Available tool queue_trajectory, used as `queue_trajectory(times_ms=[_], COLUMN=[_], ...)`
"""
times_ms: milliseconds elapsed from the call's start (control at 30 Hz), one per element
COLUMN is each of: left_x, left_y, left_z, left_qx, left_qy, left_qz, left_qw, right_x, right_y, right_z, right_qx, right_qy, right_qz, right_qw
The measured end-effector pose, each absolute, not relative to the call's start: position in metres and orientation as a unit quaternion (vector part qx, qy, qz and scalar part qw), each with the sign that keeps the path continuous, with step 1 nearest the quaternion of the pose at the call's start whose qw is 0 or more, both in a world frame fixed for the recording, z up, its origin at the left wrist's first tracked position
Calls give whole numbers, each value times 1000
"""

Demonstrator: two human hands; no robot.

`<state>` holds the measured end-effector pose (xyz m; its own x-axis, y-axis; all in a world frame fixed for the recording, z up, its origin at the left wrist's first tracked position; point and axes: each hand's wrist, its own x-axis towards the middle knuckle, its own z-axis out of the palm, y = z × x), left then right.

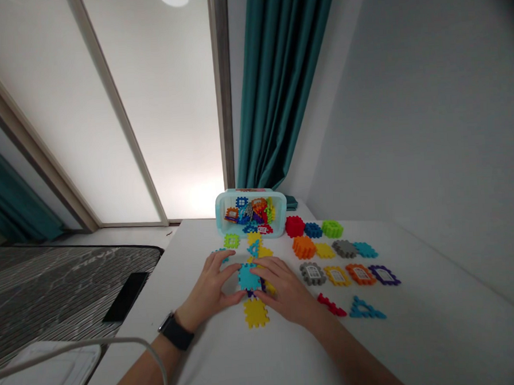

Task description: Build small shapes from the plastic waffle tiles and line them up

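Observation:
A light-blue square interlocking tile [248, 278] with toothed edges lies between my two hands. My left hand [212, 284] curves round its left side, thumb and index fingertip at its edge. From the right, my right hand [288, 285] has its fingertips on the tile's right side. Purple pieces show partly under and beside this tile, mostly hidden by it and my fingers. A yellow square tile [256, 313] lies just below, towards me. Beyond my fingers are more yellow tiles [265, 252] and a light-blue triangular piece [253, 248].
A pale-blue tub [221, 217] of mixed pieces stands at the back. Right of my hands are coloured stacks, such as the orange stack [303, 247], window frames like the purple frame [384, 275], and a blue triangle [365, 308]. A cable [118, 340] crosses the lower left.

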<state>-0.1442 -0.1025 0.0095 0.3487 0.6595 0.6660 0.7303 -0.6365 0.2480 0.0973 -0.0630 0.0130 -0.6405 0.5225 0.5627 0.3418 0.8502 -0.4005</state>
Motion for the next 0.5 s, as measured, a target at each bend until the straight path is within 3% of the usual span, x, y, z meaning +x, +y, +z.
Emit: queue_trajectory(times_ms=[500], left_x=[-139], left_y=[-104], left_z=[8], left_qx=[-816], left_qy=[-430], left_qz=[-376], left_qw=[92], right_x=[91], right_y=[-67], right_z=[10], right_qx=[-256], right_qy=[-896], right_qz=[62], right_qw=[359])
